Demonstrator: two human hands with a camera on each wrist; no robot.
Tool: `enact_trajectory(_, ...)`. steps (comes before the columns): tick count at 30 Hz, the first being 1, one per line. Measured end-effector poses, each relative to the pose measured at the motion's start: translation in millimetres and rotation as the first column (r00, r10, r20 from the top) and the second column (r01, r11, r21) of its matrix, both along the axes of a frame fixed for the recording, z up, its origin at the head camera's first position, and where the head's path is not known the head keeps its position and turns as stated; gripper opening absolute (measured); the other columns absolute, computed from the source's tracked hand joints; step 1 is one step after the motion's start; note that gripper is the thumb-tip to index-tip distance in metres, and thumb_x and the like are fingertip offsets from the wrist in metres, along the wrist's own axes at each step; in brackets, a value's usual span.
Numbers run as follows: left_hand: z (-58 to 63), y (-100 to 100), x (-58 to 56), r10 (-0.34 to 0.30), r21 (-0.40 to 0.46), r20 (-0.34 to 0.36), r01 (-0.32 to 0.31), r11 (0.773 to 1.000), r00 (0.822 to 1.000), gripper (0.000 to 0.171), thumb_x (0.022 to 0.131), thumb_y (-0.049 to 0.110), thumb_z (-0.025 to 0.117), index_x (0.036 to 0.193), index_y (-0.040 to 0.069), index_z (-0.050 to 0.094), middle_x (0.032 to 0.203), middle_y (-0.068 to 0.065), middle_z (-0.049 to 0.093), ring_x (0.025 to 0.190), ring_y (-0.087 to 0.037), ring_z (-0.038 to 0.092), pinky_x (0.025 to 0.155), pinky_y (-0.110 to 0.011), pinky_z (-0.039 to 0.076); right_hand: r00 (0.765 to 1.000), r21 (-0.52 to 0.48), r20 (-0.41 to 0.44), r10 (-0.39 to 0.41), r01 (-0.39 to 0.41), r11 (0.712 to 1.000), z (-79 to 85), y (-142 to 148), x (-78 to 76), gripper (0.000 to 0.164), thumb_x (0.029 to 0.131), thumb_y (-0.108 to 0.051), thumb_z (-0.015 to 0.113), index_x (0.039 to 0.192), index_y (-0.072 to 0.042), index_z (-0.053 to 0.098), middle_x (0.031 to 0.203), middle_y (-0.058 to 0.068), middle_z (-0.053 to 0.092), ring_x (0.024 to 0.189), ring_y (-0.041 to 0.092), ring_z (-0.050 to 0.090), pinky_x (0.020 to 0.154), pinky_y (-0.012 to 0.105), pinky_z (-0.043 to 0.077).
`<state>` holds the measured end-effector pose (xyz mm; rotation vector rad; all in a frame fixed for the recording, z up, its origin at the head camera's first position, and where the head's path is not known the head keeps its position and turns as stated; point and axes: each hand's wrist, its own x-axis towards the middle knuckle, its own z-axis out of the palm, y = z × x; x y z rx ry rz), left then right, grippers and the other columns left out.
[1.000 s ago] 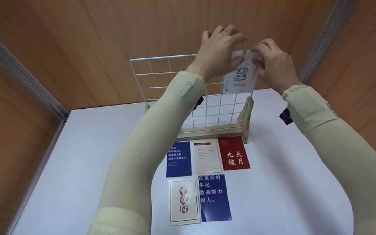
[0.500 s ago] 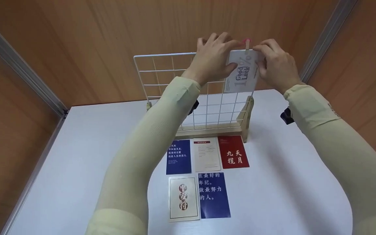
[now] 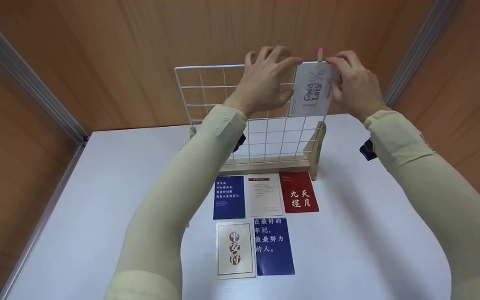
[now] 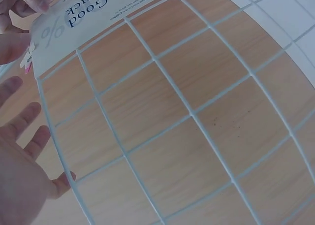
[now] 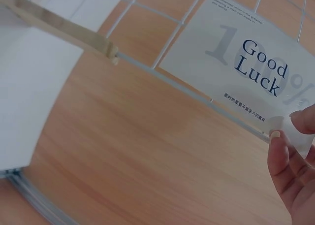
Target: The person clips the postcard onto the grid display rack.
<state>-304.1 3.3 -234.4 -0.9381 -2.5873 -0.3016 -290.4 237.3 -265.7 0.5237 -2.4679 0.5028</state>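
A white "Good Luck" card (image 3: 311, 93) hangs against the upper right part of a white wire grid (image 3: 213, 87). A small wooden clothespin (image 3: 320, 55) with a pink top stands on the card's upper edge. My right hand (image 3: 357, 85) pinches the card's upper right corner between thumb and finger; in the right wrist view the corner (image 5: 295, 136) bends slightly there. Left of the card, my left hand (image 3: 263, 81) has loosely bent, parted fingers and holds nothing. In the left wrist view its fingers (image 4: 30, 117) lie along the grid's top wire.
The grid stands in a wooden base (image 3: 265, 166) on a white table (image 3: 369, 233). Before it lie two blue cards (image 3: 229, 198), a cream printed card (image 3: 265, 200), a red card (image 3: 299, 191) and a framed-border card (image 3: 223, 250). Wooden panels (image 3: 140, 41) enclose the back and sides.
My left hand has let go of the clothespin and moved left and down, uncovering the pin and more of the card. The right hand keeps its pinch on the corner.
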Motion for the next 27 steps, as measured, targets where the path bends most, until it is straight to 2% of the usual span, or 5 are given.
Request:
enact_trajectory(5,-6.6,-7.2,2.5,-0.013,0.034,-0.012,0.013,0.999,1.000,0.056,0.091,0.035,0.065,0.144,0.029,0.049,0.149,0.001,0.040,0.141,-0.021,0.026,0.114,-0.052,0.012,1.000,-0.001,-0.005,-0.001,0.001,1.000,-0.7,2.5,-0.6,0.041,0.092,0.001,0.058,0.134,0.000,0.056,0.131,0.016,0.049,0.091,0.037,0.065,0.076,0.050,0.055)
enact_trajectory(13,-17.4,-17.7,8.2,-0.058,0.111,-0.058,0.064,0.992,0.997,0.054,0.089,0.030,0.069,0.141,0.024,0.054,0.146,-0.004,0.043,0.141,-0.024,0.027,0.116,-0.050,0.002,1.000,-0.001,0.001,-0.005,0.005,1.000,-1.3,7.2,-0.7,0.045,0.093,-0.003,0.062,0.138,0.001,0.052,0.135,0.018,0.048,0.097,0.039,0.064,0.083,0.050,0.054)
enact_trajectory(19,-25.6,-24.1,12.5,-0.070,0.141,-0.098,0.083,0.986,0.993,0.048,0.091,0.026,0.067,0.138,0.021,0.057,0.146,-0.006,0.044,0.141,-0.024,0.028,0.116,-0.049,-0.003,1.000,-0.006,0.015,-0.015,0.015,1.000,-3.6,11.5,0.9,0.048,0.094,-0.005,0.062,0.140,0.001,0.050,0.137,0.017,0.047,0.103,0.040,0.063,0.085,0.051,0.053)
enact_trajectory(24,-29.7,-33.0,13.6,-0.090,0.185,-0.155,0.118,0.976,0.984,0.046,0.091,0.021,0.067,0.136,0.019,0.058,0.144,-0.008,0.046,0.139,-0.025,0.030,0.116,-0.050,-0.001,1.000,-0.008,0.005,-0.017,0.017,1.000,-2.3,13.5,0.7,0.050,0.095,-0.007,0.061,0.142,0.000,0.048,0.142,0.015,0.045,0.100,0.038,0.063,0.084,0.050,0.054)
enact_trajectory(27,-32.8,-38.8,15.7,-0.094,0.201,-0.174,0.128,0.971,0.980,0.045,0.092,0.020,0.065,0.136,0.018,0.058,0.143,-0.009,0.046,0.139,-0.026,0.030,0.116,-0.051,0.000,1.000,0.004,-0.008,-0.013,0.013,1.000,-4.2,13.1,1.1,0.051,0.095,-0.008,0.060,0.144,-0.001,0.046,0.148,0.012,0.040,0.087,0.035,0.063,0.081,0.048,0.055)
